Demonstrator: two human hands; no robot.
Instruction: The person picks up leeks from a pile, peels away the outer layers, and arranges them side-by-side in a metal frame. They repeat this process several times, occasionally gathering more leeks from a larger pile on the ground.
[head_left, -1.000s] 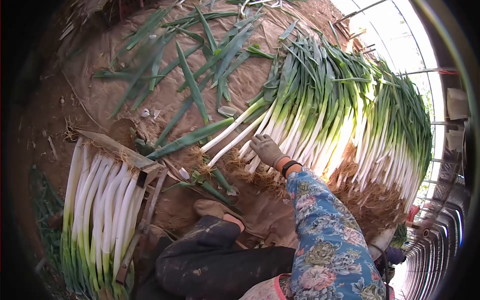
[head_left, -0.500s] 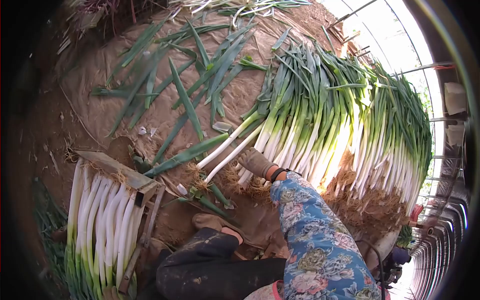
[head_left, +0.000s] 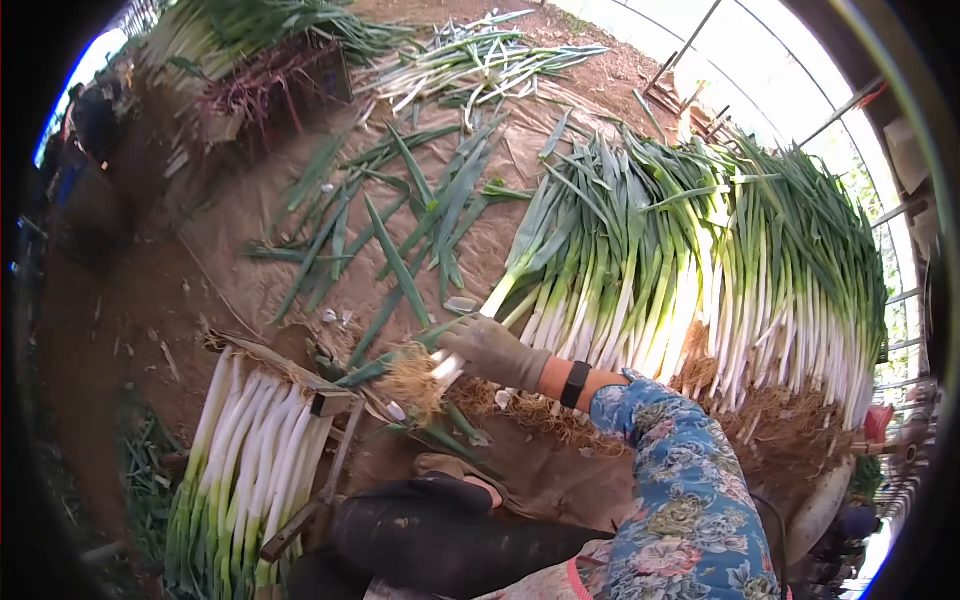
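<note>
My right hand (head_left: pixel 495 352), in a soiled work glove, is closed around the white shanks of a couple of long green onions (head_left: pixel 449 371). Their tan, hairy roots (head_left: pixel 412 384) stick out to the left of my fingers, and the green tops run up to the right toward the pile. Right behind the hand lies a broad row of green onions (head_left: pixel 640 260), white ends toward me and leaves pointing away. A loose cut leaf (head_left: pixel 385 365) passes by the roots. My left hand is not in view.
At lower left, a wooden frame (head_left: pixel 335 403) holds a bundle of trimmed green onions (head_left: pixel 245 450). Loose leaves (head_left: pixel 400 245) lie scattered over the brown ground sheet (head_left: pixel 230 240). More onions (head_left: pixel 490 65) lie at the back. My bent leg (head_left: pixel 430 530) is in front.
My right hand has moved left and closed around the onions that lay at the pile's near left edge; their roots are now lifted and bunched. The camera view has shifted left and up.
</note>
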